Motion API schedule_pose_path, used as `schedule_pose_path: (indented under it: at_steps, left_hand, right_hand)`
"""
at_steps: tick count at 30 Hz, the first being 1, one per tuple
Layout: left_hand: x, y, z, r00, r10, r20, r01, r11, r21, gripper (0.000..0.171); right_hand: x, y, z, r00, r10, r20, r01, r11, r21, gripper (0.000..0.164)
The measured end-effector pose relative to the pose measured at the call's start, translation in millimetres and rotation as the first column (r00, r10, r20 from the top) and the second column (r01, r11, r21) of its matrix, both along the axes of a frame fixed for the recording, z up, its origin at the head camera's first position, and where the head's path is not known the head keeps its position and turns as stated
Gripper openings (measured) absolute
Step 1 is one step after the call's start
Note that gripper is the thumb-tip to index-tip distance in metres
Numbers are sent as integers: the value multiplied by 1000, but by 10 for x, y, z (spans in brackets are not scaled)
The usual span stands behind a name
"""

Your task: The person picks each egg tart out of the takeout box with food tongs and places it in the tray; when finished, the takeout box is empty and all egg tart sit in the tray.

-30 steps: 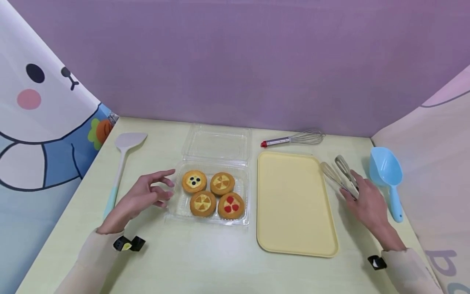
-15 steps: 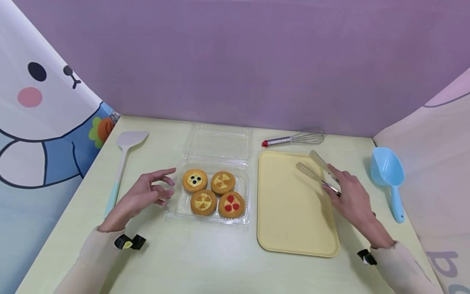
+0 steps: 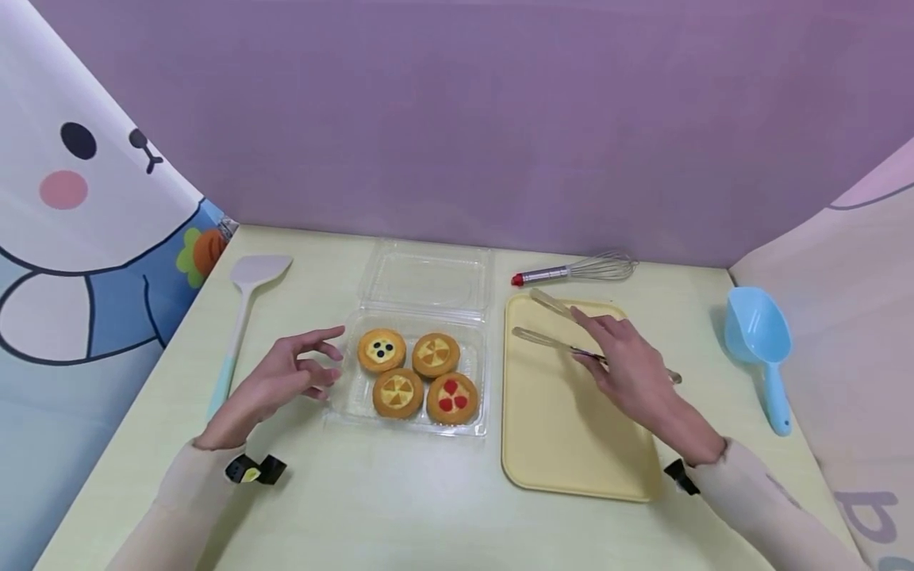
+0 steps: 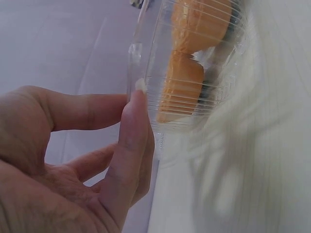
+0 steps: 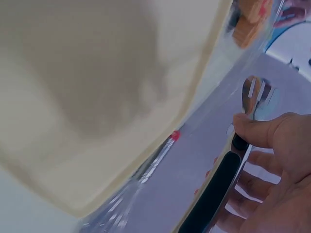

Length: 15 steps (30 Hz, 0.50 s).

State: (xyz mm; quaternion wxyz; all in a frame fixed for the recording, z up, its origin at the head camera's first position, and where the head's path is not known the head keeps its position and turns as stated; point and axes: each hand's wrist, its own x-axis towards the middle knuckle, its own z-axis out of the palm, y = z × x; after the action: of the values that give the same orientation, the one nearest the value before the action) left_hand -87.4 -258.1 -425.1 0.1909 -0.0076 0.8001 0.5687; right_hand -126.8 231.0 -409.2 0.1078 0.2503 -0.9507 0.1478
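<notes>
My left hand [image 3: 289, 373] stays beside the left edge of a clear plastic clamshell box [image 3: 350, 404], its fingers loosely bent and thumb apart from the index finger. In the left wrist view, the fingertips overlap the box's rim. Several small round tarts [image 3: 397, 393] lie in the box, one topped with red pieces [image 3: 453, 399], one with dark dots [image 3: 382, 350]. My right hand [image 3: 631, 373] grips a pair of metal tongs [image 3: 550, 342] around the middle, above the yellow tray [image 3: 550, 444]. The tongs' arms stand apart with nothing between their tips, which point left.
The box's lid [image 3: 428, 274] lies folded back behind it. A whisk [image 3: 571, 271] rests behind the tray. At the left is a spatula [image 3: 246, 301] with a pale green handle, at the far right a blue scoop [image 3: 758, 341]. A purple backdrop [image 3: 457, 127] stands along the table's back edge.
My right hand has lifted the tongs from the table to the right of the tray and carried them left over it. The left hand has stayed by the box.
</notes>
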Motion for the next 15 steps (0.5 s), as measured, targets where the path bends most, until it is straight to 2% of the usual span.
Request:
schedule_pose_path:
  at_steps: [5, 9, 12, 15]
  left_hand:
    - [8, -2, -3, 1000, -3, 1, 3, 1000, 2, 78]
    - [7, 2, 5, 1000, -5, -1, 5, 1000, 18, 78]
    - [8, 7, 15, 1000, -4, 2, 4, 1000, 25, 78]
    - [12, 11, 29, 1000, -4, 8, 4, 1000, 16, 78]
  right_hand:
    - [-22, -273, 109, 991, 136, -11, -135, 989, 56, 71]
    - [-29, -471, 187, 977, 212, -32, -207, 973, 105, 71]
    - [-60, -616, 248, 957, 285, -60, -273, 948, 163, 70]
    - [-96, -743, 315, 926, 370, -76, -347, 912, 219, 69]
